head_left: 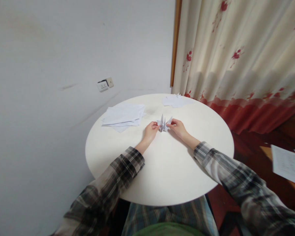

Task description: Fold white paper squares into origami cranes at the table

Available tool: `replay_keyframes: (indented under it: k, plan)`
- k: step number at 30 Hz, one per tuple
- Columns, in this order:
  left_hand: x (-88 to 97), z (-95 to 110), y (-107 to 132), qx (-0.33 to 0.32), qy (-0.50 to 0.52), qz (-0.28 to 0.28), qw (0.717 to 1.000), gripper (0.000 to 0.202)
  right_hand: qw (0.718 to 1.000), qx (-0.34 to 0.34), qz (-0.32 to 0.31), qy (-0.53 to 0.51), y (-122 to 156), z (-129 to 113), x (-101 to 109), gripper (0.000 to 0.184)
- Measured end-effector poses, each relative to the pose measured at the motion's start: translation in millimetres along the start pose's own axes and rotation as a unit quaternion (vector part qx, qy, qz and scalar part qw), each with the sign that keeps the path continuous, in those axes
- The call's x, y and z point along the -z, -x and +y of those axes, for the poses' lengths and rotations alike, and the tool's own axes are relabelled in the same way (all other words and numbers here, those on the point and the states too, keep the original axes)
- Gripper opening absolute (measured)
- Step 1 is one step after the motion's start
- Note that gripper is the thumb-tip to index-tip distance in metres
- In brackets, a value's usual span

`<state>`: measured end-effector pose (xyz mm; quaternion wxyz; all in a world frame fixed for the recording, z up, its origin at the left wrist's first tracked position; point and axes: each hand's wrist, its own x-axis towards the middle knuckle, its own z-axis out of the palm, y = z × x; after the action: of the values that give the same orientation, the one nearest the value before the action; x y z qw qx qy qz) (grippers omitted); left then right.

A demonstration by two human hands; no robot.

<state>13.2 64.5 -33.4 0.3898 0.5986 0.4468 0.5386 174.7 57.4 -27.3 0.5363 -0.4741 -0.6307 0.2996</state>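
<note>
A small folded white paper crane (163, 125) with pointed tips standing up is held between both hands, just above or on the round white table (162, 170). My left hand (151, 129) pinches its left side between thumb and fingers. On the other side, my right hand (178, 127) pinches the right-hand flap in the same way. The fingertips cover parts of the paper, and whether its base touches the tabletop I cannot tell.
A loose stack of white paper sheets (124, 114) lies at the table's back left. More white paper (175, 100) rests at the far edge. The wall with a socket (102, 86) borders the left; a floral curtain (236, 59) hangs right. Printed sheets (288, 164) lie on wooden furniture at right.
</note>
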Motion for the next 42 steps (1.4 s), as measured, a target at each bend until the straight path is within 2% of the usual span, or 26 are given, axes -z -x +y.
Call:
replay_keyframes:
  k: [7,13,22,28,35,42]
  plan:
    - [0.0,2.5,1.8,0.056,0.041,0.019,0.997,0.011,1.000,-0.010,0.012,-0.016,-0.2,2.1,-2.1,0.013]
    - [-1.5,13.6,8.0,0.089,0.108,0.000,0.990,0.012,0.997,-0.024,0.044,-0.053,-1.2,0.5,-2.1,0.013]
    - [0.2,17.5,10.4,0.068,0.175,-0.023,0.982,0.027,0.989,-0.055,0.032,-0.136,-1.3,-5.0,-0.8,0.023]
    - [0.3,16.4,9.6,0.077,0.221,-0.025,0.972,0.027,0.983,-0.059,0.029,-0.174,2.1,-12.6,-0.2,0.026]
    - [1.9,20.7,7.9,0.081,0.178,-0.063,0.979,0.032,0.985,-0.040,0.046,-0.164,-0.4,-9.0,0.6,0.021]
    - [-6.1,16.5,8.1,0.034,0.127,-0.086,0.988,0.049,0.992,-0.002,0.045,-0.119,-0.6,-7.5,-0.4,0.021]
